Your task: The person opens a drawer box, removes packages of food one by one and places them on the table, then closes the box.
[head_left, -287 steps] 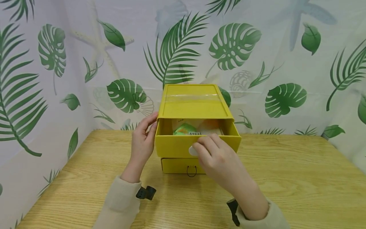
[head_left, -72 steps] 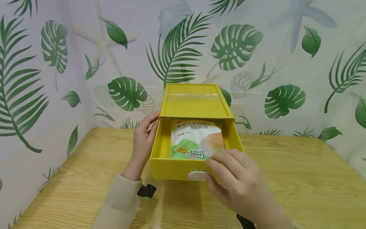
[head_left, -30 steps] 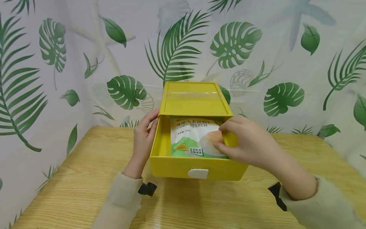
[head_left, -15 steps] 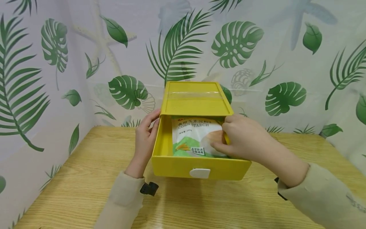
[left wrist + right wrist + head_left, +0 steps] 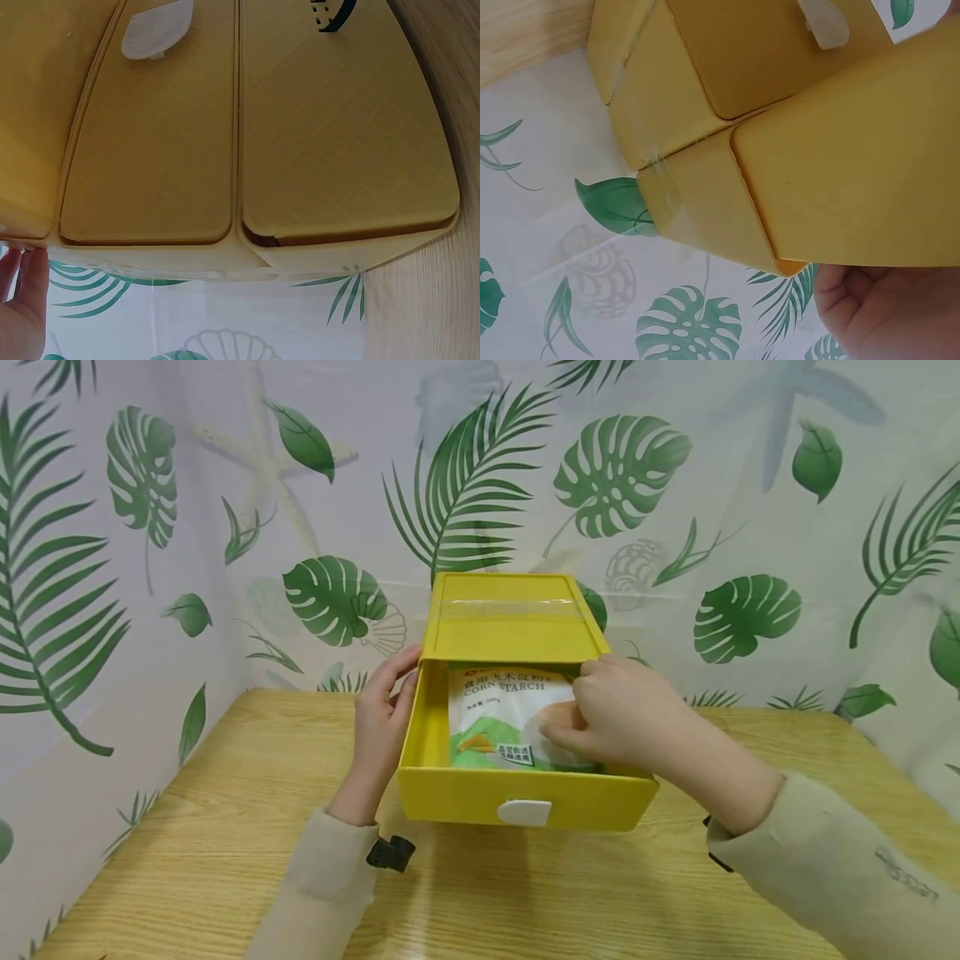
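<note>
Curtain (image 5: pixel 675 393), one, leaf-and-shell print, hung behind and beside the work.

Table (image 5: pixel 187 827), one, pale wood grain, under everything.

Drawer unit (image 5: pixel 517 635), one, yellow, three tiers, set near the back of the table, front toward the seated side.

Top drawer (image 5: pixel 450 797), one, standing well out of its casing. Below it, by the left wrist view, middle drawer (image 5: pixel 150 150) and bottom drawer (image 5: pixel 345 142), both pushed in.

Corn starch bag (image 5: pixel 487 722), one, white and green, lying face up in the top drawer, lettering upright to the person. Its long axis seems to run front to back; the far end goes under the casing, so full length cannot be told. From where I stand it lies between the two hands, nearer the right, with bare drawer floor along its left side.

Right hand (image 5: pixel 622 714), one, reaching over the drawer's right wall: thumb on the printed face, other fingers curled down at the right edge. I judge it a pinch on the bag; the fingertips are hidden.

Left hand (image 5: pixel 381 718), one, outside the unit, fingers fairly straight against the casing's left side, thumb apart from them, holding nothing.

White pull (image 5: pixel 525 812), one, on the top drawer's front.

Clear tape (image 5: pixel 510 607), one strip, across the casing top.
</note>
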Motion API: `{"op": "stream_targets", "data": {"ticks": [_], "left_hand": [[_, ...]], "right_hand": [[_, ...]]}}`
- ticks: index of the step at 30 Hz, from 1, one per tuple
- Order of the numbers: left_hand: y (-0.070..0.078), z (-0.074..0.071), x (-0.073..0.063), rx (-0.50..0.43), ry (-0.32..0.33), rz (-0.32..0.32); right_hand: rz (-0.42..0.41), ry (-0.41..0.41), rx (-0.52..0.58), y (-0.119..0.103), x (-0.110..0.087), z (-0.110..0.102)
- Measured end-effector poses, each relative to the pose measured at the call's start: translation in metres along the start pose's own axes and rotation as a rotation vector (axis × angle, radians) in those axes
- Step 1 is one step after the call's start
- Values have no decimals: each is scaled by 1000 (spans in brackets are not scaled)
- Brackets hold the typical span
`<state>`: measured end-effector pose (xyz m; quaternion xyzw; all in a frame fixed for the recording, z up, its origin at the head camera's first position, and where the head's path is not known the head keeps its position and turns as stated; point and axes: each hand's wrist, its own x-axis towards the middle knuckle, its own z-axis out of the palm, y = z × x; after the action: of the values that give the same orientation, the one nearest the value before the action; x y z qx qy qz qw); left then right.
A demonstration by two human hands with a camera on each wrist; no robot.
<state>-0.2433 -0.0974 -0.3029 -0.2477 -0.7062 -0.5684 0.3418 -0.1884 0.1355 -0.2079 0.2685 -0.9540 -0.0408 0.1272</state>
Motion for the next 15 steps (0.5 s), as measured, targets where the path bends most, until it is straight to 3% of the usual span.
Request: {"op": "stream_targets", "data": {"ticks": [15], "left_hand": [[1, 0, 0, -7, -2, -10]], "right_hand": [[-23, -16, 22, -3, 4, 3]]}}
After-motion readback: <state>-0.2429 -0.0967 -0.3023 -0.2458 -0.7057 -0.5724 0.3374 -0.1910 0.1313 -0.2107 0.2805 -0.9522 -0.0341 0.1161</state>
